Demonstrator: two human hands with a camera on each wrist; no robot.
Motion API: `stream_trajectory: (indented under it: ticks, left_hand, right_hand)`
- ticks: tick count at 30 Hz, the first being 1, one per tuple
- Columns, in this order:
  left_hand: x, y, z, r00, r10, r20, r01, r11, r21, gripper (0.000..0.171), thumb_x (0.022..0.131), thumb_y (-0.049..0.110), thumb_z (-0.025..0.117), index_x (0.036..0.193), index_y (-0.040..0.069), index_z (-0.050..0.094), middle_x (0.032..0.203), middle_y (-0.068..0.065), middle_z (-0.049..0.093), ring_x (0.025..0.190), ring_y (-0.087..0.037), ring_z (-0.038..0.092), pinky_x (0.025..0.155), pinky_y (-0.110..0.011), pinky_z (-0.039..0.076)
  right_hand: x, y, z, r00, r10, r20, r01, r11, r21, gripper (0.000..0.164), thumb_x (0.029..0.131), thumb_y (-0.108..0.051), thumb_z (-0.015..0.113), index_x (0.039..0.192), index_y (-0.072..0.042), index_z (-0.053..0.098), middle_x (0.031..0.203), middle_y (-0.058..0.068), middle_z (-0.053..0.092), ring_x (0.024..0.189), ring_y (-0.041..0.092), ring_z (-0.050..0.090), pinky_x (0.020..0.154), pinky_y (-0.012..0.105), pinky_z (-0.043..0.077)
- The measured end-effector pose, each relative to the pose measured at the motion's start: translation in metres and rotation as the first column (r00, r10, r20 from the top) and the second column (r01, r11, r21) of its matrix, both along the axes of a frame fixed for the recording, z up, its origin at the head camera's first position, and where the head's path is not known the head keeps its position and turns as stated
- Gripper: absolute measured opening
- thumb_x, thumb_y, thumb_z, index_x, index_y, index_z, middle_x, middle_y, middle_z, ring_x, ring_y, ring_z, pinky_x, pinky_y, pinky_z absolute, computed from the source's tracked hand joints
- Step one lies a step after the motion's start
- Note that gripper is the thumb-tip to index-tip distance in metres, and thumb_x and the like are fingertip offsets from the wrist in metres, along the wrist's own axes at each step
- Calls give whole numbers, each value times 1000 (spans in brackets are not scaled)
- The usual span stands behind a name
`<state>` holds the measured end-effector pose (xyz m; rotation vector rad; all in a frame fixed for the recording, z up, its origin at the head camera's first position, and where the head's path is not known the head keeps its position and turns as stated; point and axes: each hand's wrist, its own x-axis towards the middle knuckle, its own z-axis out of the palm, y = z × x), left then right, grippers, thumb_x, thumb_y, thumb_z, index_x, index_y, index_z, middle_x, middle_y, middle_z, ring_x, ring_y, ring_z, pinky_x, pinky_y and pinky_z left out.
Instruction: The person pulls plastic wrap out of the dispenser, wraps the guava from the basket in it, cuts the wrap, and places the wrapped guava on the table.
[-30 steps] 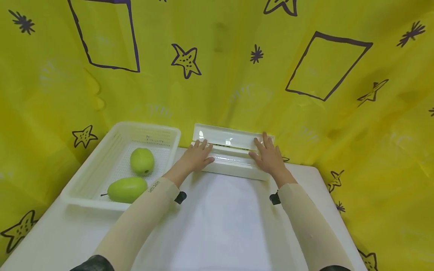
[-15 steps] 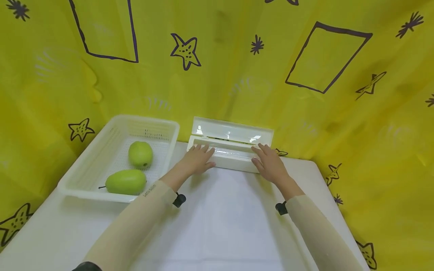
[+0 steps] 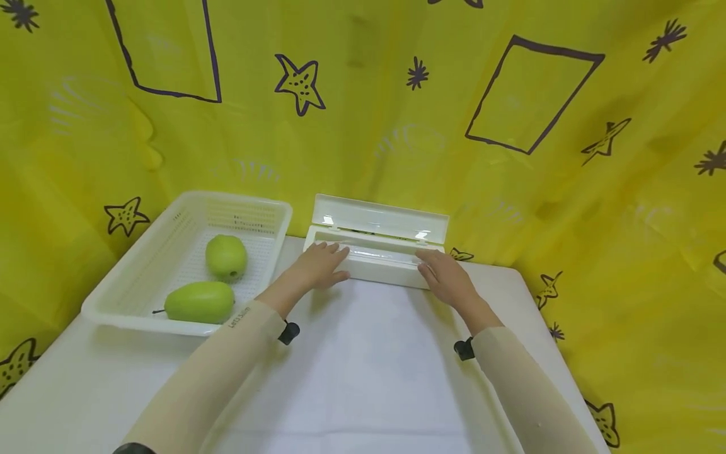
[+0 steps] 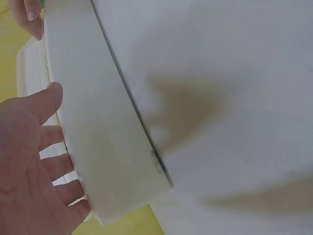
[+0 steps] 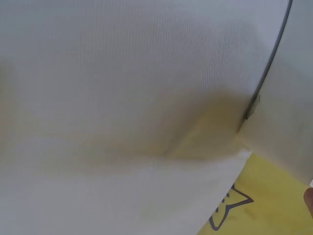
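Observation:
A long white cling film dispenser [image 3: 382,273] stands at the far edge of the table, its lid [image 3: 380,217] tipped up and back. Clear film [image 3: 386,255] glints inside the box. My left hand [image 3: 319,266] reaches over the dispenser's left end; in the left wrist view its fingers lie spread along the upper edge, with the thumb apart. At the other end, my right hand [image 3: 450,280] has its fingers over the front rim, their tips partly hidden. Only a fingertip [image 5: 309,199] of it shows in the right wrist view, beside the white box.
To the left is a white plastic basket [image 3: 121,320] holding a round green fruit [image 3: 225,257] and a longer green one with a stem [image 3: 200,302]. A white cloth [image 3: 363,366] covers the table. Behind hangs a yellow curtain [image 3: 351,151] with drawn stars.
The right hand has come down off the raised lid to the dispenser's front rim. The left hand has drawn back slightly toward me. The lid still stands up.

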<state>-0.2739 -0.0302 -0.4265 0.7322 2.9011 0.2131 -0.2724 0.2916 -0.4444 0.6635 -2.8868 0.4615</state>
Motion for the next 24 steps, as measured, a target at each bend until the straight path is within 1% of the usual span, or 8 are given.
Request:
stream_trajectory:
  ticks: [3,7,9,12,14,20,22,24]
  left_hand:
    - [-3,-3,2,1000,-3,-3,3,1000,1,65,103,42,51,155,8,34,158,-20,34,146,-43,30,121,-56,20]
    - [-5,-7,6,1000,-10,-15,10,1000,19,62,102,41,52,153,7,38,155,-21,39,143,-43,35,119,-55,25]
    - [-6,-9,8,1000,4,-18,-3,999,33,59,103,40,51,151,9,42,155,-21,39,142,-43,37,117,-55,29]
    - [-7,-10,12,999,25,-26,-23,998,57,53,104,36,50,150,11,44,156,-19,39,140,-45,39,112,-58,36]
    - [-9,-10,15,999,29,-35,-27,997,69,49,105,32,48,150,13,45,156,-17,39,139,-46,40,109,-60,38]
    - [-18,-4,22,995,-7,-98,10,999,39,33,105,19,46,135,13,57,137,-11,61,117,-41,60,95,-59,49]
    - [-21,-3,22,995,-6,-100,9,999,32,32,104,15,46,132,14,60,129,-12,66,111,-38,63,92,-58,51]
    - [-24,-1,20,995,-4,-104,8,999,35,34,102,12,47,133,14,61,126,-13,66,111,-37,63,92,-56,51]
  right_hand:
    - [-1,-2,1,999,29,-37,-29,1000,11,37,106,-21,46,133,-2,61,135,19,61,137,46,43,117,56,27]
    - [-5,-8,4,994,46,-95,-44,999,27,29,104,-18,49,118,-2,69,122,16,69,125,42,56,110,54,39]
    - [-8,-10,6,993,43,-106,-40,999,29,26,103,-18,52,114,-3,70,117,14,71,117,39,60,104,52,44]
    - [-13,-13,8,996,26,-89,-23,999,28,25,101,-20,56,113,-5,72,113,12,72,111,36,63,98,51,48]
    - [-16,-14,10,998,0,-58,1,1000,9,24,100,-21,58,111,-6,73,111,11,73,106,33,65,94,50,50]
    - [-19,-8,11,995,-88,46,92,992,-91,19,99,-22,62,106,-9,74,107,9,73,98,31,67,86,48,54]
    - [-19,-5,9,995,-94,36,97,991,-96,18,100,-22,62,104,-10,74,106,9,73,98,31,67,86,49,53]
    - [-19,-4,7,996,-90,-9,89,992,-86,16,99,-22,62,103,-10,73,106,9,73,99,32,67,87,50,52]
